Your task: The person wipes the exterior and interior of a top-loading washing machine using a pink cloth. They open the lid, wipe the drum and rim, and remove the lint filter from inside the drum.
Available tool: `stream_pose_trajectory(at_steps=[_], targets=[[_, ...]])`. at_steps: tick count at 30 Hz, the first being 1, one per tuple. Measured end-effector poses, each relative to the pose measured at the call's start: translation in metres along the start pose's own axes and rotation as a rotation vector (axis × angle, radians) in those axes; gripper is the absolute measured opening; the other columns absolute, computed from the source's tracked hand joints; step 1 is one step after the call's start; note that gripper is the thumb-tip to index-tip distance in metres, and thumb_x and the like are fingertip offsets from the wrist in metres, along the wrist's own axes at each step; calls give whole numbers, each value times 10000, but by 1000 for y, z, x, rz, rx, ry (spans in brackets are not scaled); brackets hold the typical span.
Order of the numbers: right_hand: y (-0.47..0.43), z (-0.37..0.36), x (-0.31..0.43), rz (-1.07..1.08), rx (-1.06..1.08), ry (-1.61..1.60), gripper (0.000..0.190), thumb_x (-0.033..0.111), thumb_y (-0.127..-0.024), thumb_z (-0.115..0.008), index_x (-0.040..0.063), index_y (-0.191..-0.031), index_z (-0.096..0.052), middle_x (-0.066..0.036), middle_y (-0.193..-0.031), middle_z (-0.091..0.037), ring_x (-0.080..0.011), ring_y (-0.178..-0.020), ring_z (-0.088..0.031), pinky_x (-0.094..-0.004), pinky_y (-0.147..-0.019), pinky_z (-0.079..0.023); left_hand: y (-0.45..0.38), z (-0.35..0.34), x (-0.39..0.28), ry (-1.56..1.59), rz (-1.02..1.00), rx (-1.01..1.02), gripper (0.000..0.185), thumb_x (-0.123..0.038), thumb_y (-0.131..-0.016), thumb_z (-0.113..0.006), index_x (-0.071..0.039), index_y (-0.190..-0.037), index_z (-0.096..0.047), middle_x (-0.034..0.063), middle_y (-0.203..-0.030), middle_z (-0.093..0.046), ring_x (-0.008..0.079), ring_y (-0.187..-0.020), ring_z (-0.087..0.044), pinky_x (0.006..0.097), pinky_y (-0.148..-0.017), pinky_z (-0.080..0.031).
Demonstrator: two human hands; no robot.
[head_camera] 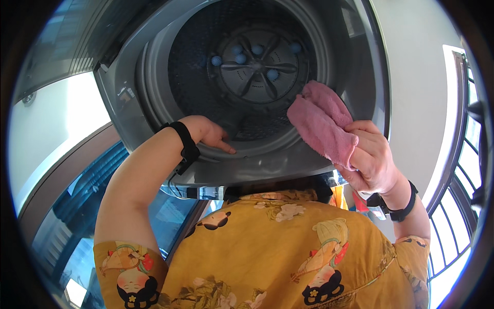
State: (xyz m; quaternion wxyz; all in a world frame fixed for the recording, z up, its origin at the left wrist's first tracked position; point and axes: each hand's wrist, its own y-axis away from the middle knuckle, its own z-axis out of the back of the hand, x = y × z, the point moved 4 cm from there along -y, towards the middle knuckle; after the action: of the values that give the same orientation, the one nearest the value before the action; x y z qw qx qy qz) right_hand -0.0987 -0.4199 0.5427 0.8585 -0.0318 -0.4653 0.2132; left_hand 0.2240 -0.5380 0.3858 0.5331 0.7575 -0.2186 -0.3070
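Before me is a top-loading washing machine (247,172), its drum (193,92) uncovered. My right hand (372,158) grips a folded pink cloth (322,119) over the right front of the rim; the cloth's far end hangs at the drum's edge. On the left front of the rim rests my left hand (210,133), fingers reaching over the inner edge, some of them out of sight. It appears to hold nothing. Down in the drum, several blue spiky laundry balls (272,74) lie on and around the grey pulsator (256,67).
The machine's raised lid (77,42) stands at the upper left. A white wall (413,77) runs along the right, with a barred window (451,220) beyond it. Brown-framed glass (77,216) is at the lower left. Each wrist wears a black band (187,146).
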Motion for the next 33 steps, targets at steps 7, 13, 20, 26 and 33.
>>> stream_pose_trajectory(at_steps=[7,13,20,26,33], targets=[[-1,-3,-4,-12,-17,-26,155,53,-708,-722,61,-791,-591,-79,-773,-631,-283,-709,-639,-405,-849,-516,9,3,-5,77,-21,22,987,-798,-877,-437,-33,-1501,-421,192,-1509,-465,347,-1402,-432,426,-1147,-347],[1,-4,-5,-33,-21,2,151,39,-692,-723,60,-780,-602,-89,-788,-649,-297,-725,-650,-405,-848,-519,9,16,-20,14,-7,-9,909,-748,-905,-459,-43,-1479,-455,212,-1442,-530,371,-1329,-503,420,-1103,-398],[1,-3,-5,-31,-23,-10,142,36,-702,-721,53,-778,-603,-93,-766,-642,-307,-713,-648,-412,-845,-524,3,73,11,98,-178,-139,657,-328,-882,-737,-73,-1444,-512,131,-1270,-659,271,-1190,-613,369,-1015,-477],[11,-1,-7,-20,-19,-1,105,112,-839,-674,84,-811,-576,-123,-788,-652,-302,-715,-654,-419,-848,-514,-38,118,26,-281,-66,-417,752,-196,-717,-852,-79,-1397,-554,153,-1303,-641,330,-1203,-609,424,-980,-510],[18,-2,-14,-39,-27,30,109,178,-909,-628,69,-909,-618,-117,-796,-659,-279,-693,-658,-413,-834,-513,-123,83,35,-409,-54,-81,1062,-309,-598,-923,-113,-1508,-412,152,-1455,-529,322,-1314,-534,428,-1066,-468]])
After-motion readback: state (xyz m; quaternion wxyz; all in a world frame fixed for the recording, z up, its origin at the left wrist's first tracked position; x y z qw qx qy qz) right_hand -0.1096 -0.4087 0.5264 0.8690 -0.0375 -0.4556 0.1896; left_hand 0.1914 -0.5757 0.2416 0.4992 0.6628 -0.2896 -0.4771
